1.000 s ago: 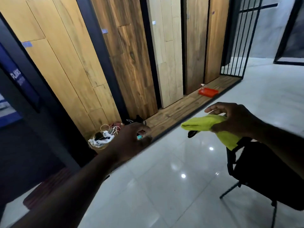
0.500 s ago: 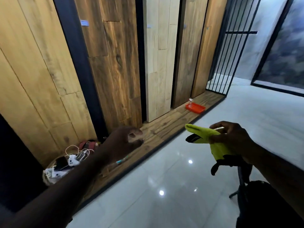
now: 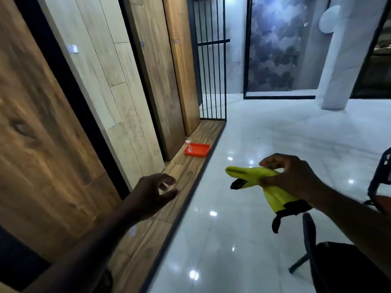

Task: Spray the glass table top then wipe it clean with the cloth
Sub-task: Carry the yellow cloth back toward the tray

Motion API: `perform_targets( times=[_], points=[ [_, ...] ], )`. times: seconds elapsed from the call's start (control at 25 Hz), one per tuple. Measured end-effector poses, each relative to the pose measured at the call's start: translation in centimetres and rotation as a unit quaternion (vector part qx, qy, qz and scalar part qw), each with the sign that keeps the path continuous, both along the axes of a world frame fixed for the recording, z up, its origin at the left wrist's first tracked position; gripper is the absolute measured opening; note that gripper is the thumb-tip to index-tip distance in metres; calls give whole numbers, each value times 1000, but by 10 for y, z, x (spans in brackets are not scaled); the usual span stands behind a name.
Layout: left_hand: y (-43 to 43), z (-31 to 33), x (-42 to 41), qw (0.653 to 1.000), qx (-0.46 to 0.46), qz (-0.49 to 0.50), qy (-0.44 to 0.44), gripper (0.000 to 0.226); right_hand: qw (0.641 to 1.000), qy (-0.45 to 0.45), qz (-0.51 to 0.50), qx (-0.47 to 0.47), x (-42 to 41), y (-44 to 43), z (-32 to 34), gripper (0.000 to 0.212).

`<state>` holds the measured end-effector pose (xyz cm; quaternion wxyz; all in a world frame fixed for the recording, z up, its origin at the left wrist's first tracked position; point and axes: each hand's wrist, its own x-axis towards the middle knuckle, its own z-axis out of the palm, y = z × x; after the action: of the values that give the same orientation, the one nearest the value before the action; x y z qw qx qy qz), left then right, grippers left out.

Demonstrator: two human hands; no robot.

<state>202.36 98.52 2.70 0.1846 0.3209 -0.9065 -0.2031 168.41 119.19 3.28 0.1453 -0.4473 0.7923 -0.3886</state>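
Observation:
My right hand (image 3: 289,176) grips a yellow cloth with black edging (image 3: 254,176), held out in front of me above the glossy white floor. My left hand (image 3: 152,193) reaches forward with fingers spread and nothing in it. Far ahead, a small clear spray bottle (image 3: 187,145) stands in an orange tray (image 3: 197,150) on a wooden ledge. No glass table top is in sight.
Tall wood-look panels (image 3: 131,81) line the left wall above the wooden ledge (image 3: 186,178). A black barred gate (image 3: 211,66) closes the ledge's far end. A black chair (image 3: 330,263) stands at lower right. A white pillar (image 3: 347,60) rises at back right.
The view has swung right and forward along the wall; the basket of cables has left the frame. My left hand has opened its fingers. The orange tray looks nearer.

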Motion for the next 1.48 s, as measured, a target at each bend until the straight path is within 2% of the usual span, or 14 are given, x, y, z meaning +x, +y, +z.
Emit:
perform_targets(
  times=[0.12,0.28,0.4,0.6,0.76,0.96,1.08,1.2,1.36,1.48],
  points=[
    [-76,-10,-69,999,26,18,15,27,1000,-12,-1,3,-69,-79,-6,47],
    [-186,-4,-160,999,19,25,20,34,1000,1,2,-1,-158,-205,17,46],
    [-259,-2,-208,998,31,41,48,29,1000,6,16,-6,-199,-287,28,45],
    [-414,-24,-323,997,30,9,73,32,999,22,6,-27,-290,-447,1,43],
    [-547,-40,-414,995,52,-10,85,34,1000,11,-17,-9,-369,-563,-8,43],
    [-679,-25,-560,993,81,-39,70,37,998,2,-65,3,-485,-662,-1,44],
    [-740,-42,-632,993,97,-47,47,40,997,-10,-76,18,-550,-709,-18,47],
    [-806,-75,-701,989,131,-45,47,52,997,-23,-62,28,-623,-780,-48,50],
    [-884,-107,-770,986,161,6,34,42,996,-48,-5,77,-720,-885,-73,50],
    [-932,-123,-797,981,185,57,23,43,990,-52,45,120,-772,-973,-90,49]
  ],
)
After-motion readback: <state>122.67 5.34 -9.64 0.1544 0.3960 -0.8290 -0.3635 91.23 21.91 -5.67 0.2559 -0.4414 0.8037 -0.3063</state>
